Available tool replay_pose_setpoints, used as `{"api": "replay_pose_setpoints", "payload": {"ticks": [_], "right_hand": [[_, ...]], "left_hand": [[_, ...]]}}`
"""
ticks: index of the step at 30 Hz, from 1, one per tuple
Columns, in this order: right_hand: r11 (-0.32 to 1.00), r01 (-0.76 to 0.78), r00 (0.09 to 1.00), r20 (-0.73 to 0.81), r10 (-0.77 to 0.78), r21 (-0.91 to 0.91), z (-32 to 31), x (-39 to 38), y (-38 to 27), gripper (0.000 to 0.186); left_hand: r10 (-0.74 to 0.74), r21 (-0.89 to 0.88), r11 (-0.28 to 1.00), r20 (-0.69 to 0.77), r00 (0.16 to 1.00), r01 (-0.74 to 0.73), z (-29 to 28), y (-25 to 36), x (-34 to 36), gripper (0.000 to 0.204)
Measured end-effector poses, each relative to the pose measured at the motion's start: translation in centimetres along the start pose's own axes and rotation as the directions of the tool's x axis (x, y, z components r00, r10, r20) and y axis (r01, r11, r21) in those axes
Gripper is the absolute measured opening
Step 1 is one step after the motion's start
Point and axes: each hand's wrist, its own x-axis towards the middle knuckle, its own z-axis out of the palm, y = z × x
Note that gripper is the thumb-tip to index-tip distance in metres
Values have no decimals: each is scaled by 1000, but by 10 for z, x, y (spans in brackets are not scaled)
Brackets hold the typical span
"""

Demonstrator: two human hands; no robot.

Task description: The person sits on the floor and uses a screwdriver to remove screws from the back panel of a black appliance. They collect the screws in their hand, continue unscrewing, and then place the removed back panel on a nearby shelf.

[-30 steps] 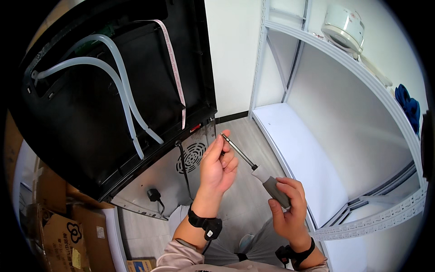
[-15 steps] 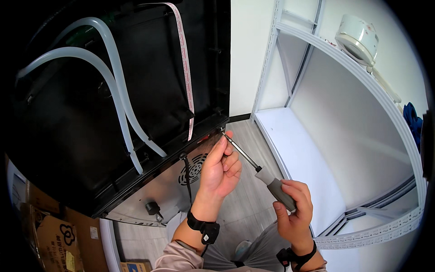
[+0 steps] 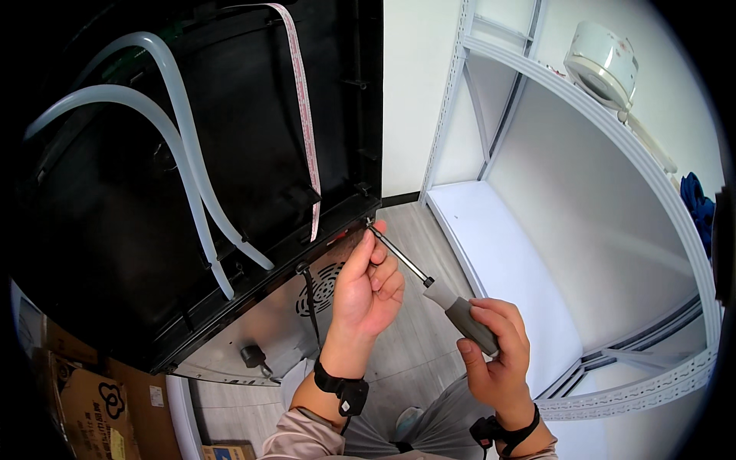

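The right hand (image 3: 498,349) grasps a screwdriver (image 3: 471,325) with a two-tone grey handle and slim steel shaft, its fingers wrapped over the handle at 4 o'clock from the middle of the view. The shaft runs toward between 10 and 11 o'clock, its tip close by the near right corner of a large, open black plastic housing (image 3: 100,222). The left hand (image 3: 368,287) pinches the shaft's tip end between thumb and forefinger, the other fingers curled; whether the tip touches the housing cannot be told. Both wrists wear black straps.

Inside the housing, two translucent whitish hoses (image 3: 184,126) arch at 10 o'clock, and a flat white-and-red ribbon cable (image 3: 301,100) hangs at 11. Below its edge, a silvery metal panel (image 3: 215,345) spreads at 8 o'clock, with a round slotted vent at 7, just beside the left hand.

A brown cardboard box (image 3: 88,402) lies farther out at 8 o'clock. A white metal shelving unit (image 3: 506,245) fills 1 to 4 o'clock, a rounded white appliance (image 3: 602,69) on it at 2.
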Motion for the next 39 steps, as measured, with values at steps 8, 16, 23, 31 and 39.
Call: {"api": "replay_pose_setpoints", "payload": {"ticks": [8,16,23,31,39], "right_hand": [[961,-228,967,-82,243,159,-3,3,-13,40],[895,-348,920,-84,384,280,-12,18,-28,51],[992,-115,986,-115,121,60,-9,17,-28,49],[993,5,997,-80,-14,-116,-17,26,-30,37],[988,32,995,-84,-45,-151,-17,26,-32,35]], "left_hand": [[-62,183,982,35,997,54,0,-2,-8,28],[-57,234,971,57,997,42,-1,-11,-5,26],[-10,199,980,-32,999,16,2,-16,-2,25],[-34,46,999,104,994,30,-2,0,4,31],[-54,-94,993,128,990,66,-1,2,6,30]]}}
